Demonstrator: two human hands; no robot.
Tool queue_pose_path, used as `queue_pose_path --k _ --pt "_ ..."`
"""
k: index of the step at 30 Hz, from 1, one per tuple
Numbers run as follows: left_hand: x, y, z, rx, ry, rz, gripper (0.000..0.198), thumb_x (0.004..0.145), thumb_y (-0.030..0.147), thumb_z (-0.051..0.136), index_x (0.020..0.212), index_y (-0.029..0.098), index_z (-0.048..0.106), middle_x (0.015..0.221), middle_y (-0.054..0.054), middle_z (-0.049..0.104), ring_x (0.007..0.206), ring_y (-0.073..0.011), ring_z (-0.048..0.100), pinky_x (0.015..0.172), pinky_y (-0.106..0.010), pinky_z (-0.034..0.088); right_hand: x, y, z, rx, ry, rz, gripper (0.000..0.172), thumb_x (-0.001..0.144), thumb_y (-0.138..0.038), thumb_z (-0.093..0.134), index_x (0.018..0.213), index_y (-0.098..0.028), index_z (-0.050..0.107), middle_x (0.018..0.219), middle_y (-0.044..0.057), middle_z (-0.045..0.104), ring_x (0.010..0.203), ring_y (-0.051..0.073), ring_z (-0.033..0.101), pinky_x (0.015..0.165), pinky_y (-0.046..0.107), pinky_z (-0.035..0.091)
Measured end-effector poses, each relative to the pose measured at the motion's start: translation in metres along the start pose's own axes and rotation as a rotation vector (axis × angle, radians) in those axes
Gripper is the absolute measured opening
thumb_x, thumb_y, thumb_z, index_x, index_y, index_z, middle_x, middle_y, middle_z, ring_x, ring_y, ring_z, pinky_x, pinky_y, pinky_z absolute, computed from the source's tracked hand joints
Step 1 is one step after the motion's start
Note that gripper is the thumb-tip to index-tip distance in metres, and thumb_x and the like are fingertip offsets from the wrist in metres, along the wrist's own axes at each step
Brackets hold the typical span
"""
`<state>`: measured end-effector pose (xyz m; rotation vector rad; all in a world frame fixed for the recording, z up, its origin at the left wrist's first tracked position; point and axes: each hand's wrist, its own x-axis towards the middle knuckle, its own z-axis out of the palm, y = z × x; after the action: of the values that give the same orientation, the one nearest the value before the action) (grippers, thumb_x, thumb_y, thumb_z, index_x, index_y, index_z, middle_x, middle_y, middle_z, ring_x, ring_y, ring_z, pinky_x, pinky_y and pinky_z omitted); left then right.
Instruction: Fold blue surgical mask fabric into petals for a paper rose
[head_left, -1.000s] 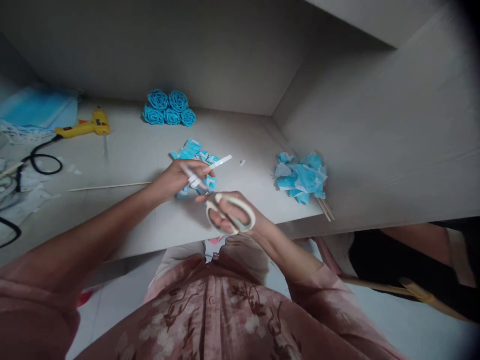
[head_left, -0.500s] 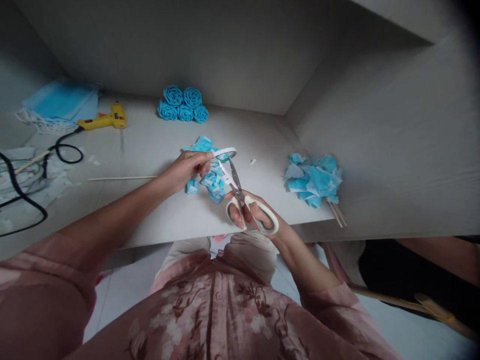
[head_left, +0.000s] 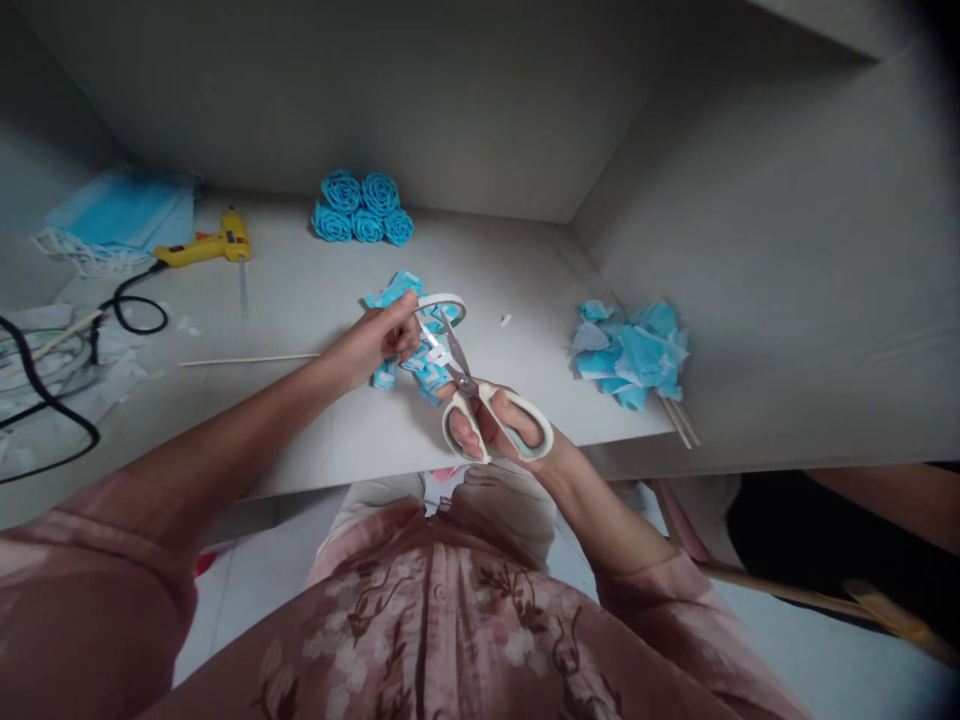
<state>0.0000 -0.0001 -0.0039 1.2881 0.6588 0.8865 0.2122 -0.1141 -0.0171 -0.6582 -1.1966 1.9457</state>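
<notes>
My left hand (head_left: 371, 342) pinches a thin white strip (head_left: 442, 301) that curls into a loop above the table. My right hand (head_left: 501, 428) is closed through the cream handles of a pair of scissors (head_left: 480, 400), whose blades point up and left and meet the strip. Just under the strip lies a small heap of blue and white cut pieces (head_left: 420, 345) on the white table (head_left: 315, 300).
Several rolled blue rosettes (head_left: 363, 209) sit at the back. A yellow glue gun (head_left: 204, 246) with a black cord (head_left: 45, 400) lies at the left beside blue face masks (head_left: 120, 215). A thin wooden stick (head_left: 247, 360) lies near my left forearm. Blue scraps on sticks (head_left: 628, 350) lie right.
The strip was straight a second ago and is now bent into a loop. The scissors have swung up so that their blades reach the strip. Both hands stay over the cut pieces.
</notes>
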Motion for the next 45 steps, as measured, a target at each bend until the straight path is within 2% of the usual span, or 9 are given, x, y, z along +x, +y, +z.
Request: queue_pose_path --k 4,9,14,18,27,31,35,41,45 --pt "0.001 -0.01 -0.001 -0.048 -0.046 -0.022 0.074 0.093 0.083 0.055 0.055 0.019 0.052 0.057 -0.004 0.052 0.058 -0.0143 0.053 0.06 -0.028 0.046 0.005 0.001 0.0 -0.01 -0.005 -0.029 0.071 0.088 -0.079 0.068 0.12 -0.016 0.066 0.077 -0.003 0.056 0.057 0.009 0.049 0.05 0.024 0.037" --pt "0.0 -0.017 -0.003 -0.081 -0.128 -0.042 0.066 0.086 0.082 0.066 0.073 0.018 0.065 0.069 -0.005 0.063 0.067 -0.0174 0.058 0.069 -0.03 0.049 0.014 0.002 0.002 0.027 0.007 -0.052 0.069 0.089 -0.078 0.068 0.121 -0.017 0.066 0.075 -0.004 0.058 0.055 0.008 0.048 0.05 0.024 0.039" --pt "-0.003 -0.013 0.0 -0.069 -0.237 -0.004 0.066 0.083 0.083 0.069 0.076 0.018 0.066 0.067 -0.003 0.061 0.066 -0.0168 0.056 0.069 -0.03 0.047 0.024 0.0 0.004 0.132 -0.003 -0.037 0.068 0.086 -0.078 0.073 0.115 -0.017 0.068 0.071 -0.006 0.056 0.053 0.007 0.046 0.047 0.023 0.038" --pt "-0.002 -0.012 -0.001 -0.067 -0.236 -0.016 0.067 0.083 0.084 0.069 0.074 0.018 0.065 0.068 -0.003 0.061 0.067 -0.0157 0.055 0.07 -0.029 0.047 0.025 -0.001 0.002 0.219 0.017 0.02 0.069 0.078 -0.078 0.08 0.109 -0.017 0.069 0.068 -0.008 0.053 0.051 0.005 0.038 0.042 0.02 0.031" --pt "-0.001 -0.016 -0.004 -0.182 -0.257 -0.034 0.044 0.092 0.062 0.071 0.094 0.017 0.075 0.095 -0.009 0.072 0.094 -0.0237 0.066 0.091 -0.037 0.055 0.01 -0.014 -0.005 0.294 -0.01 0.044 0.06 0.086 -0.072 0.078 0.109 -0.017 0.067 0.064 -0.01 0.049 0.047 0.003 0.029 0.037 0.014 0.026" --pt "0.0 -0.006 -0.009 -0.157 -0.297 -0.107 0.072 0.091 0.082 0.053 0.102 0.015 0.078 0.11 -0.016 0.076 0.106 -0.0318 0.069 0.096 -0.043 0.055 0.003 -0.021 -0.008 0.225 0.033 0.024 0.067 0.078 -0.077 0.081 0.106 -0.017 0.069 0.062 -0.01 0.049 0.045 0.002 0.029 0.035 0.014 0.026" --pt "0.001 0.008 -0.014 0.007 -0.223 -0.164 0.089 0.086 0.094 0.044 0.099 0.015 0.082 0.102 -0.016 0.08 0.104 -0.0325 0.072 0.093 -0.04 0.055 -0.005 -0.022 -0.006 0.097 -0.05 0.027 0.066 0.082 -0.075 0.079 0.111 -0.016 0.072 0.063 -0.009 0.052 0.043 0.002 0.032 0.034 0.016 0.029" --pt "-0.004 0.022 -0.013 0.101 -0.284 -0.128 0.064 0.091 0.075 0.064 0.087 0.014 0.083 0.111 -0.017 0.079 0.11 -0.0314 0.072 0.09 -0.034 0.055 -0.009 -0.023 0.002 -0.089 -0.048 0.083 0.055 0.09 -0.062 0.078 0.116 -0.013 0.076 0.067 -0.007 0.056 0.043 0.001 0.04 0.038 0.016 0.028" --pt "-0.008 0.029 -0.013 0.143 -0.332 -0.158 0.04 0.089 0.055 0.075 0.09 0.015 0.084 0.102 -0.015 0.078 0.091 -0.0255 0.073 0.077 -0.031 0.053 -0.007 -0.026 0.001 -0.187 -0.024 0.123 0.056 0.09 -0.062 0.078 0.121 -0.015 0.077 0.07 -0.006 0.058 0.045 0.001 0.044 0.041 0.016 0.031"
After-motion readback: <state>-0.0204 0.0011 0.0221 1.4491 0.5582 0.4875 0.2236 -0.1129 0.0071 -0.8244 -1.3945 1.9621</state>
